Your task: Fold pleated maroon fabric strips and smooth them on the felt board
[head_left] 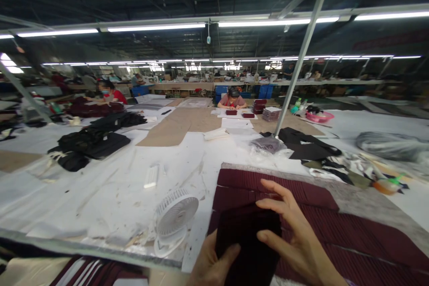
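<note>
- Basically, maroon ribbed pieces [362, 228] lie past the right hand [296, 232], fingers spread, contact unclear
- Dark bundle [250, 241]: between both hands, pinched by the left hand [214, 259]
- Looks like mid-handling; next move probably calls for a steady left pinch

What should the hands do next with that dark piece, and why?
Maybe gently close the right hand on the right edge of the dark piece: that hand is spread open there, while the left hand holds the left side, thumb on top.

The cloth [250, 241] looks near-black, the pieces [355, 232] maroon, the fan [177, 215] white
</note>
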### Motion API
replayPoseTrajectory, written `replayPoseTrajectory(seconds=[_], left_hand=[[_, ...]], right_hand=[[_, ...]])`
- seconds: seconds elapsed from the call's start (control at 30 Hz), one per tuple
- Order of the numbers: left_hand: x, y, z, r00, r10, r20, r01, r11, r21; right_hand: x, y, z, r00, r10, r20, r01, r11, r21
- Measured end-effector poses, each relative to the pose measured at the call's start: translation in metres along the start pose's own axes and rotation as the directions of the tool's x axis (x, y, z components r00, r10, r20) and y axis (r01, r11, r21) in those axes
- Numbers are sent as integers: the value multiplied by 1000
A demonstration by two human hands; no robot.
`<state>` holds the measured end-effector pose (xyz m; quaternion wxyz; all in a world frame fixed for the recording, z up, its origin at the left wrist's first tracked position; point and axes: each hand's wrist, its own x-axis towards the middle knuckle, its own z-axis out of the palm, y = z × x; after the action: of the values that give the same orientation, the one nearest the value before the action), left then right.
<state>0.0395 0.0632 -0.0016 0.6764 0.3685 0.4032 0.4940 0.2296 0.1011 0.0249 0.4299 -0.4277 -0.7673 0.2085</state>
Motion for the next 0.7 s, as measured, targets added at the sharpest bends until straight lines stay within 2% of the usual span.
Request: replayPoseTrajectory(seconds=[0.07,0.2,0.33,0.43,0.6,0.7], left_hand=[[0,-1,0,999,10,35,-12,997,76],[0,-1,-3,998,-9,62,-1,988,154],[-1,4,-4,997,-37,64,28,990,135],[-1,8,-6,995,-29,95,19,995,100],[0,10,-17,998,-51,-44,53,998,34],[-1,12,-20,995,-82,-64,79,996,-42]], right_hand=[[5,-8,-4,997,-10,83,11,1000,-15],[12,-16,-8,987,34,157,-36,999,11],[15,-12,-11,965,146,217,-167,983,81],[16,-7,-13,952,164,257,-204,969,141],[12,0,-16,924,173,342,-241,956,167],[10,0,-15,920,161,356,-237,954,182]])
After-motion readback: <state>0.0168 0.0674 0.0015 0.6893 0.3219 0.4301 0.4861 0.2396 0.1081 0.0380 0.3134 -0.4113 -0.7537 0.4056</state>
